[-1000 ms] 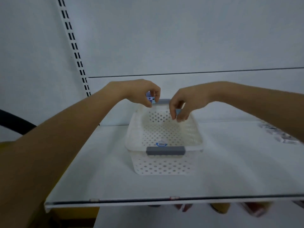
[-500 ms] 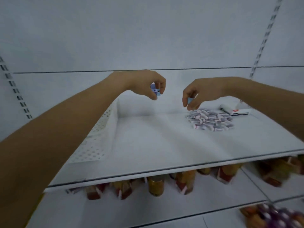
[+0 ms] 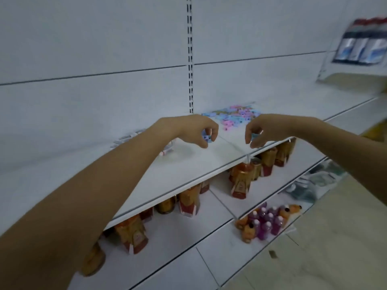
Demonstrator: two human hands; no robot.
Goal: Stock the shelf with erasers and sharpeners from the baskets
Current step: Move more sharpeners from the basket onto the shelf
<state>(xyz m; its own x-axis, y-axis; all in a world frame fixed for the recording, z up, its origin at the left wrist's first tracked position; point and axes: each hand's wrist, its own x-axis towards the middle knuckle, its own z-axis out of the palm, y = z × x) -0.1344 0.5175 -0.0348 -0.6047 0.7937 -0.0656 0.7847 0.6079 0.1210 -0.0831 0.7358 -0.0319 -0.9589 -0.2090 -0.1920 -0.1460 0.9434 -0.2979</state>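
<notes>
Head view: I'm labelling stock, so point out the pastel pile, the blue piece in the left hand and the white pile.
pastel pile (image 3: 232, 117), head view, middle of the heap.
blue piece (image 3: 206, 138), head view, side showing under fingers of the left hand (image 3: 192, 130).
white pile (image 3: 127, 138), head view, its visible upper part.

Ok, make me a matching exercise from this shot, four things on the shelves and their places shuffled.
1 pastel pile
2 white erasers
3 purple bottles
4 red-gold cartons

A lowest shelf
B upper shelf, right of the slotted upright
C middle shelf
D upper shelf, left of the upright

Pairs: 1-B, 2-D, 3-A, 4-C
</notes>
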